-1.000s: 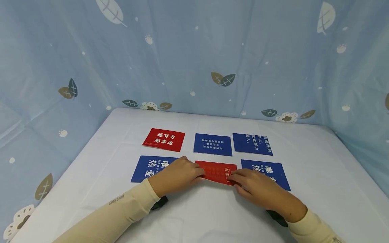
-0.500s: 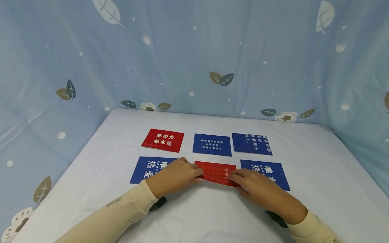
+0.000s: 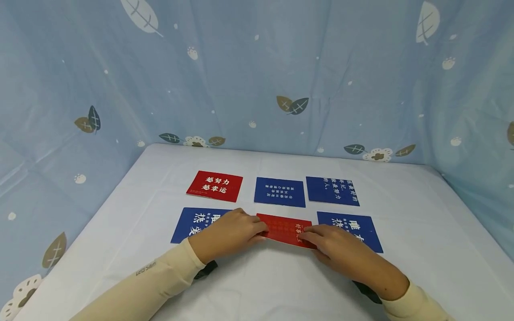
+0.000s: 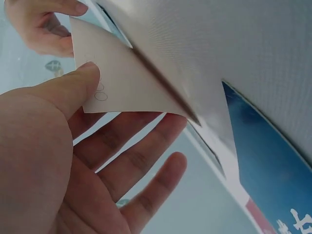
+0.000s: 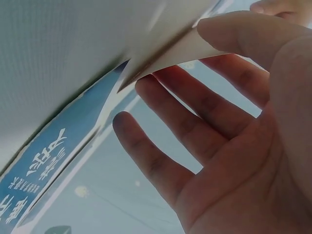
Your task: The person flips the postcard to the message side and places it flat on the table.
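A red card [image 3: 283, 228] with white lettering lies between my two hands in the middle of the front row, its near edge raised. My left hand [image 3: 229, 235] pinches its left end, with the thumb on the pale underside [image 4: 126, 83] in the left wrist view. At the right end, my right hand [image 3: 343, 252] holds the card between thumb and fingers, as the right wrist view shows with the pale underside [image 5: 183, 52]. My left hand partly covers a blue card [image 3: 190, 223]. Behind my right hand lies another blue card [image 3: 363, 225], also partly covered.
The back row has a red card [image 3: 214, 186] at left, a blue card [image 3: 279, 192] in the middle and a blue card [image 3: 321, 194] at right. All lie flat on the white tabletop [image 3: 257, 285]. A blue patterned curtain [image 3: 241, 67] surrounds the table's back and sides.
The right hand has shifted slightly toward me, and the near right corner of the red card has come nearer with it. Both hands keep their hold. The other cards stay in place.
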The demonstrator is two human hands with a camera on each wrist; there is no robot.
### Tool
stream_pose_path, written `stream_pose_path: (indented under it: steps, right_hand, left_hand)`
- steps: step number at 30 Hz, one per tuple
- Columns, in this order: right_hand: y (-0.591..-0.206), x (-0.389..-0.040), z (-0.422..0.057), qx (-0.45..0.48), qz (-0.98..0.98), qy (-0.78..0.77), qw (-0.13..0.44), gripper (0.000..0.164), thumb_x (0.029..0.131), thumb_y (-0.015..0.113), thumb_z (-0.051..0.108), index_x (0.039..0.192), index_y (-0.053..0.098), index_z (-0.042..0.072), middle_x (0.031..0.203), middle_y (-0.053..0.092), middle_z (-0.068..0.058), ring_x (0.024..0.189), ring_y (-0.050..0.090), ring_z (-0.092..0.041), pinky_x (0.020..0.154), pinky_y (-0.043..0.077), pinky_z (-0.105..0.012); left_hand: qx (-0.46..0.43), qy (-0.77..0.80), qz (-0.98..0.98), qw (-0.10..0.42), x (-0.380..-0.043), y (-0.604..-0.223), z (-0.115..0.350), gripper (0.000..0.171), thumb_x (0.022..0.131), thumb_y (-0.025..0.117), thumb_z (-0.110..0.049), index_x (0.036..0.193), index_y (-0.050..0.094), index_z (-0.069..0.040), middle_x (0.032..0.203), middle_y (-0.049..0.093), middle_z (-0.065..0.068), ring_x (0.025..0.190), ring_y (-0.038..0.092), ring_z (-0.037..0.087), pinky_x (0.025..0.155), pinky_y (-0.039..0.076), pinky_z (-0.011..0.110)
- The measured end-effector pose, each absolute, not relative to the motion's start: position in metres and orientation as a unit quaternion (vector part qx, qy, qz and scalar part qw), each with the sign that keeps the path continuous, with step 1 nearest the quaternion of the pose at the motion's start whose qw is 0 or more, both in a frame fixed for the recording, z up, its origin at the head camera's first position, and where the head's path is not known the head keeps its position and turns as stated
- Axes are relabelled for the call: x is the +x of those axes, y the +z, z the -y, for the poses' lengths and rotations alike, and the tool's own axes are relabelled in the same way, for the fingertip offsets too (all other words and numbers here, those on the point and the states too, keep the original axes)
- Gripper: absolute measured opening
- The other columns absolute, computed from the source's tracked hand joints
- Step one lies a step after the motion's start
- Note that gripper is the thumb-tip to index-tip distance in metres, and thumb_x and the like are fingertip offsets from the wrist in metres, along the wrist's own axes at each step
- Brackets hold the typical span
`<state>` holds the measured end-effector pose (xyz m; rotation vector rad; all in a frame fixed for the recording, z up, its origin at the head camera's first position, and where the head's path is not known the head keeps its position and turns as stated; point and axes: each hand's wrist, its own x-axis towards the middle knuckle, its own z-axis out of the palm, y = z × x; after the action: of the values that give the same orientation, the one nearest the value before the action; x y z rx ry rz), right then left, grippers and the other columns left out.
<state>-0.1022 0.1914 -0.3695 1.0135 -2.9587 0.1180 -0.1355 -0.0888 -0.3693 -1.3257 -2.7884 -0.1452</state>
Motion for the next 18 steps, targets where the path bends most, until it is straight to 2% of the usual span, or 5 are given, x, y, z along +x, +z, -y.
stream_pose_path:
  steps: [9,18]
  right_hand:
    - [-0.3694,-0.0996,-0.1940,0.334,0.942,0.034,0.019,0.049,0.079,0.085,0.018,0.125,0.070,0.020,0.119,0.072,-0.001,0.109,0.069,-0.024,0.089,0.059,-0.044]
    - [-0.3693,-0.0999,-0.1937,0.338,0.940,0.037,0.028,0.051,0.077,0.086,0.015,0.125,0.070,0.021,0.117,0.073,-0.001,0.107,0.070,-0.023,0.088,0.059,-0.044]
  left_hand:
    - [-0.431,-0.041,0.901,0.020,-0.1326,-0.3668,0.0894,0.028,0.093,0.070,-0.037,0.117,0.072,-0.022,0.109,0.076,-0.006,0.098,0.070,0.009,0.093,0.055,0.034]
    - [-0.433,-0.045,0.900,0.024,-0.1317,-0.3658,0.0912,0.027,0.094,0.069,-0.037,0.116,0.072,-0.022,0.107,0.076,-0.007,0.096,0.070,0.008,0.092,0.054,0.033]
